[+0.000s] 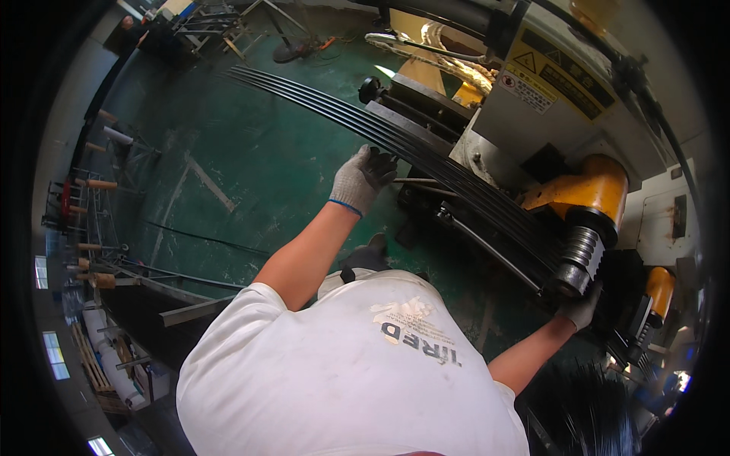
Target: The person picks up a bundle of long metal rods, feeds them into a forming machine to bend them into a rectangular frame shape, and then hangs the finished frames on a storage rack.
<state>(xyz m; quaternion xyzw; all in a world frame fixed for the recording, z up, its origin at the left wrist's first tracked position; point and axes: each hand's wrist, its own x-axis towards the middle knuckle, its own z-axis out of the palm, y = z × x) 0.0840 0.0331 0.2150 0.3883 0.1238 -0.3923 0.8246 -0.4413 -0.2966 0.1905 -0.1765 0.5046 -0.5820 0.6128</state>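
Several long, thin dark strips [319, 101] lie side by side, running from the far left through a press-like machine [487, 144] toward my right side. My left hand [362, 181], in a pale knitted glove with a dark palm, is against or just under the near edge of the strips. Its fingers are loosely bent and apart, and none show wrapped round a strip. My right hand [582, 310], also gloved, is by the strips' near right end, below a spring-wrapped metal cylinder [581, 258]. That cylinder and shadow hide most of its fingers.
A yellow machine arm [589, 190] carries the cylinder; a second yellow unit [658, 292] stands farther right. A metal rod [490, 247] slants below the strips. Dark bristle-like stock [582, 410] lies at lower right. Racks [95, 205] line the left across the green floor [220, 152].
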